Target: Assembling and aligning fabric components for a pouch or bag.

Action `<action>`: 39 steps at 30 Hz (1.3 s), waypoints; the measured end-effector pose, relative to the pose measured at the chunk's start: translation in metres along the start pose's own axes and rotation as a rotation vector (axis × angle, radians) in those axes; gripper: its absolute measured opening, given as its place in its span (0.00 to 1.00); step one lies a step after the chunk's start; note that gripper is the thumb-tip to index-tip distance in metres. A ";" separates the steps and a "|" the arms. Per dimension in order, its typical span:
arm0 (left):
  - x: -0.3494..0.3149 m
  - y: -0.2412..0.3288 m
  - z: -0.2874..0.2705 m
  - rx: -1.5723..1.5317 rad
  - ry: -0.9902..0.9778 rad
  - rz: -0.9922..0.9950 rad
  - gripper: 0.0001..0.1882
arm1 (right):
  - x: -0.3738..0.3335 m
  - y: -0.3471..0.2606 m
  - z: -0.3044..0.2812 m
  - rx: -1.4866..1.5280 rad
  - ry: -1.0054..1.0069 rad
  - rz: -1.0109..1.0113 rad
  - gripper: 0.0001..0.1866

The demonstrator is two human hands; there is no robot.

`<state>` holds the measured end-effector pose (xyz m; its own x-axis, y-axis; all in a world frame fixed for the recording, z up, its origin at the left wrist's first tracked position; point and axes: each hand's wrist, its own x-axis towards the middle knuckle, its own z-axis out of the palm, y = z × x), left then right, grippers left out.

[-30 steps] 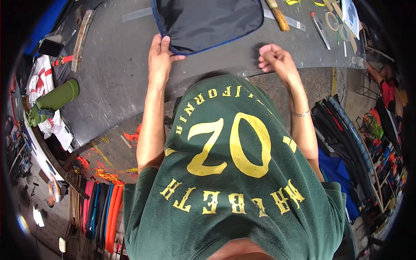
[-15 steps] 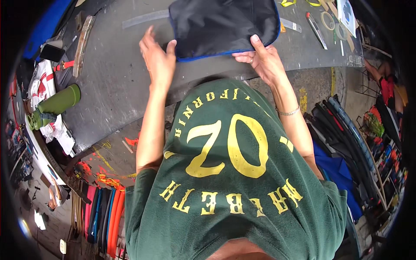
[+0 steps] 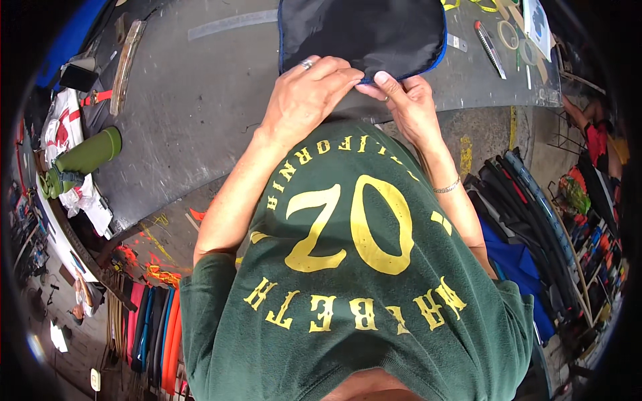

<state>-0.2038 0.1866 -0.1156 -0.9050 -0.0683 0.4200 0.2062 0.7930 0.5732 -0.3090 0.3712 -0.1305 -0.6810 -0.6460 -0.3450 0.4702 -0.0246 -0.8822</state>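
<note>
A black fabric panel with rounded corners and blue edge binding lies at the near side of the dark table, its far part cut off by the top of the view. My right hand grips the near edge, thumb on top and fingers beneath. Close beside it, my left hand pinches the same bound edge with its fingertips together. A ring shows on the left hand. Partly covered by the panel, a long metal ruler lies across the table.
At the right of the table lie a box cutter, tape rolls and a paper sheet. To the left are a wooden strip, a phone and a green bottle. Fabric rolls stand at the lower right.
My left hand has moved right from the panel's left corner to its near edge and closed there, beside my right hand. The panel has shifted slightly to the right.
</note>
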 end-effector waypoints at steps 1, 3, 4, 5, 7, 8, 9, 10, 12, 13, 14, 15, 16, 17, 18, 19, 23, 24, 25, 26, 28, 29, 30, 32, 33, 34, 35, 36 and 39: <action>0.001 0.003 0.003 -0.002 -0.001 0.000 0.08 | -0.002 0.001 -0.002 0.003 0.002 0.016 0.10; 0.001 0.009 0.007 -0.008 -0.143 -0.194 0.06 | -0.004 0.007 -0.008 0.005 0.004 0.032 0.10; 0.004 0.010 0.006 -0.064 -0.173 -0.228 0.05 | -0.002 0.011 -0.014 -0.035 0.000 0.081 0.09; 0.002 0.011 0.004 -0.064 -0.174 -0.228 0.05 | -0.001 0.014 -0.017 -0.074 -0.005 0.131 0.09; -0.006 0.011 -0.001 -0.178 -0.129 -0.367 0.05 | -0.001 0.017 -0.020 -0.012 0.028 0.107 0.09; -0.011 0.009 -0.006 -0.230 -0.116 -0.407 0.06 | -0.001 0.018 -0.020 0.049 0.061 0.083 0.09; -0.018 0.005 -0.012 -0.230 -0.118 -0.407 0.06 | -0.001 0.020 -0.022 0.051 0.061 0.084 0.09; -0.028 -0.001 -0.019 -0.241 -0.130 -0.414 0.07 | -0.001 0.023 -0.026 0.096 0.077 0.060 0.09; -0.056 -0.016 -0.036 -0.240 -0.166 -0.488 0.10 | 0.001 0.026 -0.030 0.141 0.086 0.035 0.09; -0.074 -0.023 -0.048 -0.229 -0.193 -0.555 0.13 | 0.002 0.027 -0.030 0.199 0.041 0.006 0.09; -0.089 -0.030 -0.061 -0.221 -0.191 -0.557 0.13 | 0.004 0.029 -0.030 0.261 -0.008 -0.021 0.10; -0.104 -0.037 -0.074 -0.212 -0.418 -0.823 0.16 | 0.005 0.026 -0.026 0.265 -0.016 -0.021 0.10; -0.109 -0.036 -0.083 -0.201 -0.642 -1.093 0.19 | 0.005 0.021 -0.017 0.307 -0.020 -0.028 0.10; -0.111 -0.034 -0.081 -0.196 -0.631 -1.102 0.19 | 0.007 0.016 -0.008 0.348 -0.024 -0.036 0.10; -0.110 -0.030 -0.072 -0.427 -0.539 -1.163 0.22 | 0.012 0.015 -0.002 0.348 -0.036 -0.034 0.10; -0.105 -0.021 -0.061 -0.656 -0.439 -1.214 0.24 | 0.016 0.014 0.005 0.362 -0.054 -0.031 0.09; -0.044 0.014 -0.003 -1.048 0.059 -1.018 0.21 | 0.028 0.015 0.028 0.255 -0.149 -0.043 0.08; -0.038 0.008 -0.001 -1.047 0.069 -1.014 0.21 | 0.028 0.016 0.030 0.147 -0.139 -0.034 0.07; -0.032 0.002 0.002 -1.158 0.167 -1.017 0.16 | 0.028 0.016 0.030 0.140 -0.147 -0.037 0.07; -0.026 -0.003 0.004 -1.270 0.265 -1.016 0.11 | 0.026 0.015 0.030 0.132 -0.121 0.026 0.07; -0.020 -0.011 0.004 -1.255 0.364 -0.959 0.08 | 0.020 0.001 0.033 0.030 -0.130 0.275 0.11; -0.017 -0.015 0.001 -1.235 0.449 -0.905 0.08 | 0.011 -0.007 0.034 0.026 -0.140 0.273 0.11; -0.017 -0.021 -0.004 -1.143 0.477 -0.847 0.09 | -0.001 -0.015 0.035 -0.278 -0.289 0.240 0.12; -0.017 -0.026 -0.019 -1.103 0.473 -0.839 0.08 | -0.023 -0.049 0.049 -0.740 -0.507 0.028 0.13; -0.019 -0.025 -0.026 -1.074 0.445 -0.841 0.07 | -0.020 -0.061 0.055 -0.739 -0.510 0.027 0.13; -0.019 -0.023 -0.031 -1.119 0.436 -0.834 0.07 | -0.013 -0.069 0.062 -0.764 -0.393 -0.178 0.12; -0.013 -0.018 -0.034 -1.126 0.429 -0.830 0.07 | -0.004 -0.072 0.066 -0.785 -0.263 -0.385 0.12; -0.008 -0.010 -0.038 -1.134 0.423 -0.839 0.10 | 0.008 -0.070 0.068 -0.789 -0.156 -0.364 0.10; -0.007 0.002 -0.043 -1.144 0.373 -0.848 0.15 | 0.021 -0.058 0.068 -0.754 -0.165 -0.237 0.12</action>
<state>-0.1812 0.1629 -0.0868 -0.7927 -0.5480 -0.2671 0.0108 -0.4507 0.8926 -0.3126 0.3074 -0.0649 -0.5958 -0.7939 -0.1213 -0.2219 0.3079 -0.9252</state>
